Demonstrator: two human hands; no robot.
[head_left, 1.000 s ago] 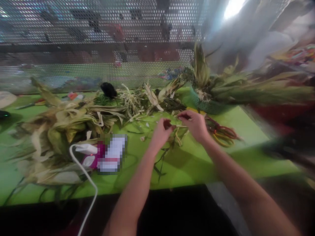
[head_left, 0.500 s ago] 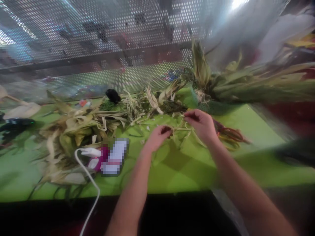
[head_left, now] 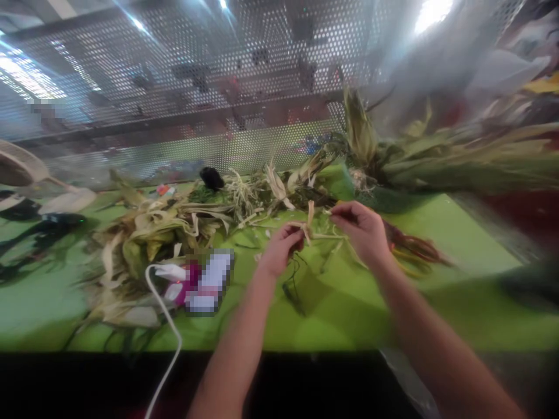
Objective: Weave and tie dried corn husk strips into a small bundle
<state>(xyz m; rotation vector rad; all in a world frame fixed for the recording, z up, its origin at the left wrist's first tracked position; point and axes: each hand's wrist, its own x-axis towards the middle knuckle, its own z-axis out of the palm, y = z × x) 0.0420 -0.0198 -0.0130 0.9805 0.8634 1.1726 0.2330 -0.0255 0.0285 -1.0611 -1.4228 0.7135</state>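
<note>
Hands are meeting over the middle of a green table (head_left: pixel 340 314), and between them a pale husk strip (head_left: pixel 315 231) is being held just above the cloth. Left hand (head_left: pixel 279 250) is gripping the strip's near end, fingers curled tight round it with the thumb pressing on top; thin dark strands (head_left: pixel 293 285) are hanging from under that hand toward 6 o'clock. Right hand (head_left: pixel 362 230) is sitting at 3 o'clock from the left one, its thumb and forefinger pinching the strip's far end while the other fingers are bending loosely underneath. One short tip of the strip is sticking up toward 12 o'clock between the two hands.

Reddish and yellow bands (head_left: pixel 413 250) are lying on the table just beyond the right hand at 3 o'clock. At 9 o'clock from the hands, a husk pile (head_left: pixel 144 238) is spreading across the cloth, with a white cable (head_left: pixel 168 343) trailing off the near edge at 7 o'clock. Green stalks (head_left: pixel 437 163) are leaning out of a green basket (head_left: pixel 384 198) at 1 o'clock. A perforated metal screen (head_left: pixel 209 87) is standing along the far side at 12 o'clock.
</note>
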